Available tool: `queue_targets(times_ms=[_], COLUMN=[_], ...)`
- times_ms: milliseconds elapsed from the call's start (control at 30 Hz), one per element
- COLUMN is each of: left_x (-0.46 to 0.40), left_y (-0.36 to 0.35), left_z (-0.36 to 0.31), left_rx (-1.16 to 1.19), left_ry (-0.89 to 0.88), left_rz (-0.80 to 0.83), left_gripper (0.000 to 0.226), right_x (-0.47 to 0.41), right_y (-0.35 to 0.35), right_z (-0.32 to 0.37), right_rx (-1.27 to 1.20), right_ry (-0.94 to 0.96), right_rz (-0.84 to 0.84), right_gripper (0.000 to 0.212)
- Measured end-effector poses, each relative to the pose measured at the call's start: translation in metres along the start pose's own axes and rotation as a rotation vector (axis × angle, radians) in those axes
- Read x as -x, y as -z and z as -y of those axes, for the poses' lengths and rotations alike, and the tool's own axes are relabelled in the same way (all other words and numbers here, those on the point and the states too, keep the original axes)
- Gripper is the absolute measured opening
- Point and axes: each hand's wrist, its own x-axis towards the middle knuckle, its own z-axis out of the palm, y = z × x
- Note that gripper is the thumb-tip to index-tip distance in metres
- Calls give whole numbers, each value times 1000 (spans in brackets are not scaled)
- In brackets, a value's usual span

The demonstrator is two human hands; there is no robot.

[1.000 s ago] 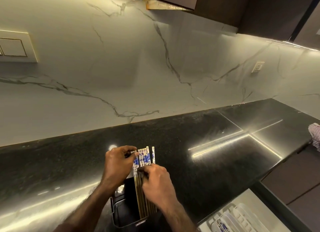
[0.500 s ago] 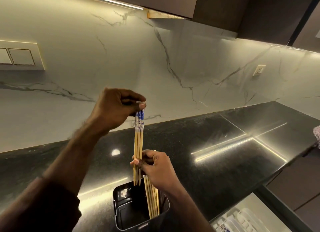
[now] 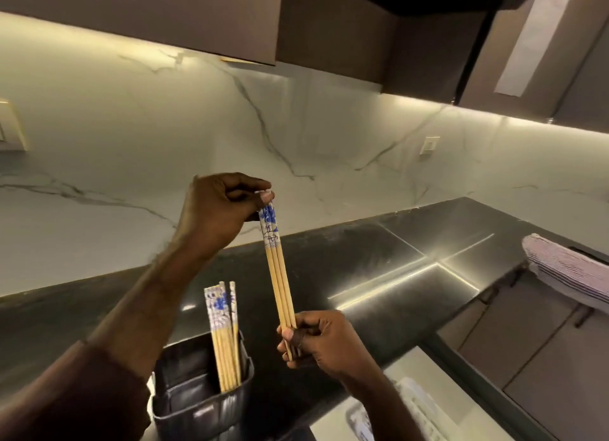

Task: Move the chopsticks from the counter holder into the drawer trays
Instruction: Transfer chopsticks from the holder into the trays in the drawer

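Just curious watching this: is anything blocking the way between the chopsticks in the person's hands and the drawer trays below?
Nothing visible does. The held chopsticks are clear of the holder, gripped by left hand and right hand. The drawer trays lie open below right.

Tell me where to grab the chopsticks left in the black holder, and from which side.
Pinch the chopsticks in the holder by their blue-patterned tops, coming from above. They stand nearly upright against the right wall of the black holder, only the upper ends clear of its rim, so pulling straight up should free them.
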Motion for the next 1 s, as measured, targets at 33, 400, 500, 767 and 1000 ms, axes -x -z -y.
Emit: queue_targets(times_ms=[33,400,500,767,1000], left_x=[9,145,178,242,245], left_y=[-17,-226,-275,-358,-397], left_z=[-3,-6,5,40,98], left_rx=[5,200,292,314,186], left_ry=[5,211,391,582,643], left_rz=[14,90,84,196,233], left_gripper=[15,23,29,25,29], right_x=[16,218,256,287,255], right_y=[14,165,198,246,281], right_z=[-3,-65,-87,-132,-178], right_rx=[29,119,140,242,299], right_ry=[-11,-234,-323,-479,-560], right_rz=[-29,-301,-353,-443,-404], right_gripper=[9,8,18,9,22])
